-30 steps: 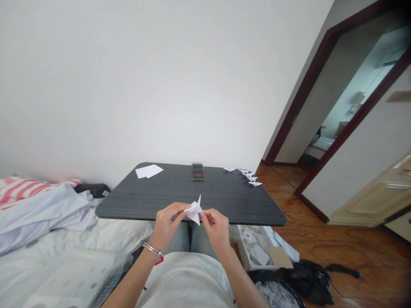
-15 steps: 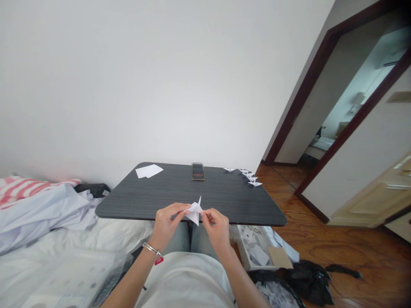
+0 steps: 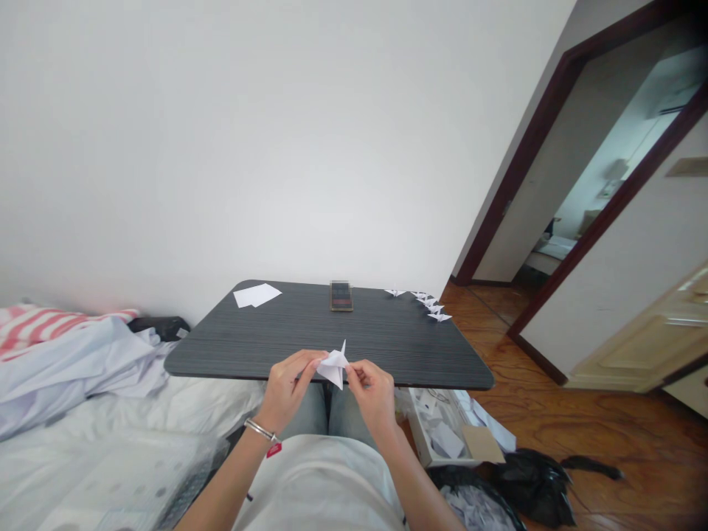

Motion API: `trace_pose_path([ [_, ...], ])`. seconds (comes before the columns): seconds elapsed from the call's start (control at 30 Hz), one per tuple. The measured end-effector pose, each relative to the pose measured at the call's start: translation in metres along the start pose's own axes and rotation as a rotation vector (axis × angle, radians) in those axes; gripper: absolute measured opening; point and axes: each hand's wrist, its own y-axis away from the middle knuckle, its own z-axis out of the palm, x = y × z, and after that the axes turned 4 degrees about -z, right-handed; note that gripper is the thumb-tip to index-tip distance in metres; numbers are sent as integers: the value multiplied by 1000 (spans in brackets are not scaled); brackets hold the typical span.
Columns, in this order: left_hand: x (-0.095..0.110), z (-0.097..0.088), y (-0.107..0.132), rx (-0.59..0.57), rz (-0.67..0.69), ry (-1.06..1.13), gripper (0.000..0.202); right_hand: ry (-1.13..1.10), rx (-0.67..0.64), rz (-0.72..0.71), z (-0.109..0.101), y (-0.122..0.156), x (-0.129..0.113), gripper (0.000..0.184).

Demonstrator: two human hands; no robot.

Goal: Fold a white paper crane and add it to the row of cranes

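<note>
A white folded paper crane [image 3: 333, 365] is held up between my hands, at the near edge of the dark table [image 3: 299, 328]. One thin point of it sticks upward and a wider flap hangs down. My left hand [image 3: 288, 380] pinches its left side between thumb and fingers. On the opposite side, the fingertips of my right hand [image 3: 373, 389] grip it low near the right edge. Several small finished paper cranes [image 3: 434, 307] stand at the table's far right. White paper sheets [image 3: 257, 295] lie at the far left.
A phone [image 3: 341, 296] lies at the table's back middle, by the wall. Below on the right are a box [image 3: 423, 435] of papers and black plastic bags [image 3: 534, 483]. To the left spreads a bed [image 3: 82, 435] with crumpled cloth. A doorway stands at the right.
The crane's upright point has shifted very slightly left and down. Both hands keep their hold, and the things on the table are where they were.
</note>
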Motion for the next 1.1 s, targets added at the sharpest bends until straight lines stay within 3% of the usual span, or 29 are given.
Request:
trace_pose_path([
  [0.17,3,5,-1,-39,4,-10,25,15,-5,5,1,1,0,21],
  [0.43,-1,18,-2,22,-56,-25,18,-38,-1,-6,4,3,-6,19],
  [0.83,4,24,-2,-15,-36,-33,11,-65,-45,45,7,4,-7,14],
  [0.97,6,21,-2,-15,-45,15,11,-154,-42,91,7,3,-3,16],
  [1.1,8,16,-4,-98,-79,75,19,-346,-28,208,8,1,2,18],
])
